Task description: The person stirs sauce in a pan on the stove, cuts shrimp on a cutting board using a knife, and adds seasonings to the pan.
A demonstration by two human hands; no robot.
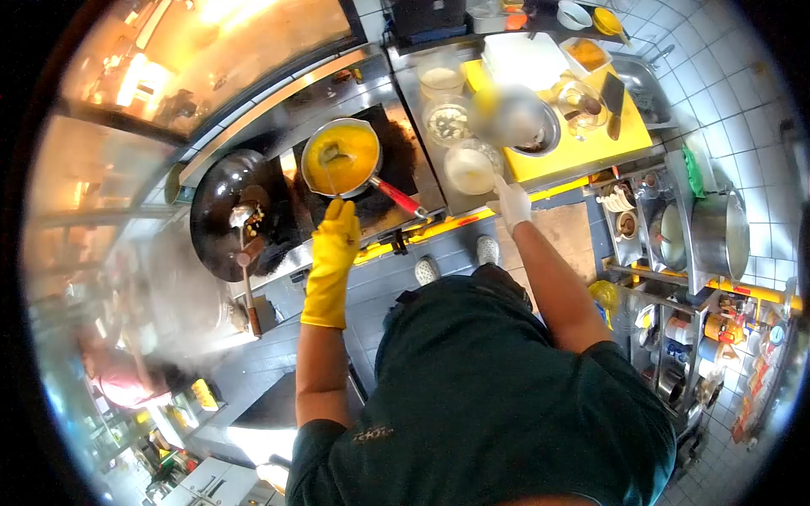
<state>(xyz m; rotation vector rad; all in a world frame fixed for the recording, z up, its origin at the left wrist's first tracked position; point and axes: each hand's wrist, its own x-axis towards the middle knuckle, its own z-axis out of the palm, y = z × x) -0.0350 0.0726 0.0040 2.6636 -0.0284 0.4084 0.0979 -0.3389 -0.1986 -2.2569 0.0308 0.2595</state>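
My left hand, in a long yellow rubber glove, is closed on the handle end of a utensil. The utensil's head lies in yellow-orange food inside a pan on the stove. The pan's red handle points toward the counter's front edge. My right hand, in a white glove, is at the lower right side of a clear container of whitish contents. Its fingers are closed near the rim, and what they hold is too small to make out.
A black wok with a ladle stands left of the pan. A metal bowl and a knife lie on the yellow board. Steel shelves with pots stand at right. Another person is at far left.
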